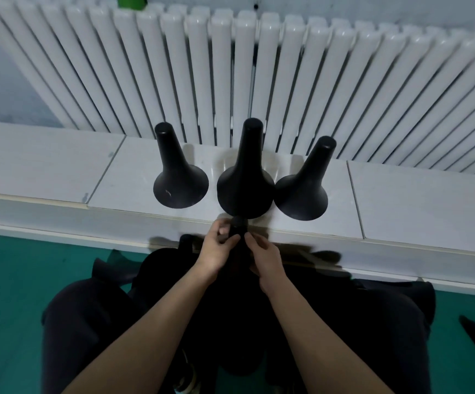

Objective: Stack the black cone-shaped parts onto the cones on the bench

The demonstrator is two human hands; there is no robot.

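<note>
Standing cones: three are upright in a row on the white tiled bench [46, 163]: the left black flared cone [178, 177], the middle black flared cone [247, 177] and the right black flared cone [305, 186]. Their bases are set towards the front edge. The middle and right bases are touching or nearly so, and a narrow gap is left beside the left one.
Part in hand: a black cone-shaped part, apparently plastic [238, 224], is held narrow end up just off the front edge, directly below the middle cone's base. Its flared end is lost against dark clothing.
Left hand: the left hand [216, 251] is closed round the part's neck, fingers curled.
Right hand: the right hand [264, 257] is likewise wrapped on the neck from the other side, though blur hides the finer detail.
Progress: no seam of a stacked part can be made out on any cone, so stacking done so far cannot be told. The held part is not yet placed and is judged to be an early one.
Remaining stock: dark flared shapes [111, 268] below the front edge are judged to be further parts, count unclear.
Rear limit: a white ribbed metal radiator [344, 81] rises close behind the back edge, though the cone tips are open from above.
Open room: bare tile is available towards both ends of the bench. The green floor [9, 294] lies below.
</note>
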